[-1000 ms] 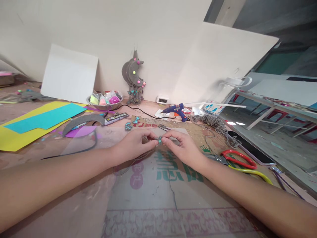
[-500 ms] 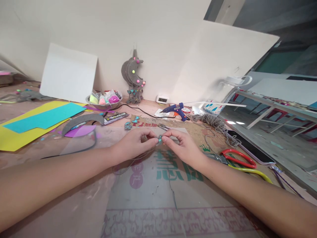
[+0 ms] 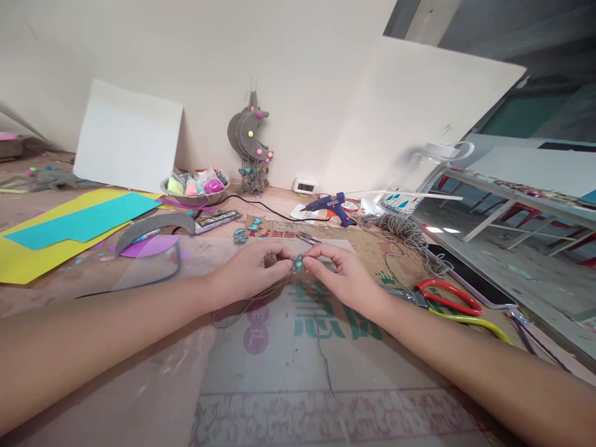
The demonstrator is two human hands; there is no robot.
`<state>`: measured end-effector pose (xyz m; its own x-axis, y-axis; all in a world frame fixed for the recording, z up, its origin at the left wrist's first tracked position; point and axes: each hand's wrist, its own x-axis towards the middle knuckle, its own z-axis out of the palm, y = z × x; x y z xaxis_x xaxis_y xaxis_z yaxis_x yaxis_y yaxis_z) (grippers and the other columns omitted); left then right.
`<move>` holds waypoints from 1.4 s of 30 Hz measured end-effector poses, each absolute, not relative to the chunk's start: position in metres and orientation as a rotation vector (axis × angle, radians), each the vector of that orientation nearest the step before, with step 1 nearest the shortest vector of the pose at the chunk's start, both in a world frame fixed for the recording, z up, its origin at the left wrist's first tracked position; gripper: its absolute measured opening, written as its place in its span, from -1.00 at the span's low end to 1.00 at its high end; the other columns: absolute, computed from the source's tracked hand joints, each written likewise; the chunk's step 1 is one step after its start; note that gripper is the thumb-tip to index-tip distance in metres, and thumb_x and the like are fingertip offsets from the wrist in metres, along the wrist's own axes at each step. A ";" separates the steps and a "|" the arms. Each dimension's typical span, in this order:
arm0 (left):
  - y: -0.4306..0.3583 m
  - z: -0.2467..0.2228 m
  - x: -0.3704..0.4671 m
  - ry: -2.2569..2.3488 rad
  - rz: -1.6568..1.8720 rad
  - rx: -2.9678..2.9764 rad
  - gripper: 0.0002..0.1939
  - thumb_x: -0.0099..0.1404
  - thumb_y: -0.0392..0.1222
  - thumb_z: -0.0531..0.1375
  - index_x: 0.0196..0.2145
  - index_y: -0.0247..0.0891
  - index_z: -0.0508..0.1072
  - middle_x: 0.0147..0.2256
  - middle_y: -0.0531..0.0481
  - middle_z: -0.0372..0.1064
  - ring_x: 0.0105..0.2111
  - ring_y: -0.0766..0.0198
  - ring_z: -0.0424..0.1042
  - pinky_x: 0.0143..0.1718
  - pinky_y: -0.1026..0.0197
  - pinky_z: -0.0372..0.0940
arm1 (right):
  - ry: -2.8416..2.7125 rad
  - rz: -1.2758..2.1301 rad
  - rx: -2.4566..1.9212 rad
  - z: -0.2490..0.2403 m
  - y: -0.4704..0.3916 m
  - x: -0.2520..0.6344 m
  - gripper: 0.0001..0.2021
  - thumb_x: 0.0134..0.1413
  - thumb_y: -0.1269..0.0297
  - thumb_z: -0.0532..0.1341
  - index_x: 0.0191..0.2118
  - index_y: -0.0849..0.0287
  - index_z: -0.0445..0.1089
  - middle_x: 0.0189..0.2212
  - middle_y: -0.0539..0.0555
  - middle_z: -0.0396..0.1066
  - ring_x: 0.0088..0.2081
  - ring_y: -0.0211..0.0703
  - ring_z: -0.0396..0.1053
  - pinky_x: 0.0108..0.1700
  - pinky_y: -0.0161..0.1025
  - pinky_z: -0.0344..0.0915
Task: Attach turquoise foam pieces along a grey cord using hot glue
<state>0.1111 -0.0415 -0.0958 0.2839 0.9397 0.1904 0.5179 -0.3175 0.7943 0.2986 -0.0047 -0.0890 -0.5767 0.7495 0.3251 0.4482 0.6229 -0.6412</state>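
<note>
Between my fingertips is a small turquoise piece edged with grey cord (image 3: 298,264), held over the sheet-covered cardboard (image 3: 279,372). My left hand (image 3: 256,267) pinches its left side with thumb and forefinger. On the other side, my right hand (image 3: 344,273) is closed on the piece in the same way. A thin loose cord (image 3: 246,304) trails below my left hand. Just beyond my hands lie small turquoise pieces with grey edging (image 3: 241,236) and a slim metal tool (image 3: 308,238), whose kind I cannot make out.
Scissors with red and yellow handles (image 3: 451,301) and a phone (image 3: 470,276) lie at the right. Behind are a blue glue gun (image 3: 333,205), a grey cord bundle (image 3: 403,230), a jug (image 3: 414,180), a bowl of coloured bags (image 3: 195,197) and a grey moon ornament (image 3: 251,136).
The turquoise piece has turned slightly between my fingers and shows more of its face. Both hands keep almost the same place.
</note>
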 end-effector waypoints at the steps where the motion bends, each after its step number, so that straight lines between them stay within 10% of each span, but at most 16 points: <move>1: -0.042 -0.095 0.111 1.304 0.891 1.940 -0.79 0.18 -0.18 0.01 -0.39 -0.28 0.42 -0.46 0.08 0.36 -0.46 0.35 0.31 -0.45 0.33 0.17 | -2.260 0.678 -0.939 -0.089 -0.005 0.299 -0.81 0.10 0.24 0.10 -0.44 0.19 0.35 -0.48 0.00 0.35 -0.38 -0.25 0.29 -0.30 -0.33 0.19; 42: -0.039 -0.099 0.109 1.231 0.902 1.908 -0.72 0.21 -0.02 0.04 -0.35 -0.28 0.40 -0.48 0.06 0.32 -0.52 0.37 0.27 -0.53 0.34 0.14 | -2.282 0.691 -0.911 -0.089 -0.003 0.299 -0.83 0.10 0.25 0.11 -0.42 0.18 0.37 -0.46 0.01 0.38 -0.37 -0.24 0.31 -0.29 -0.31 0.21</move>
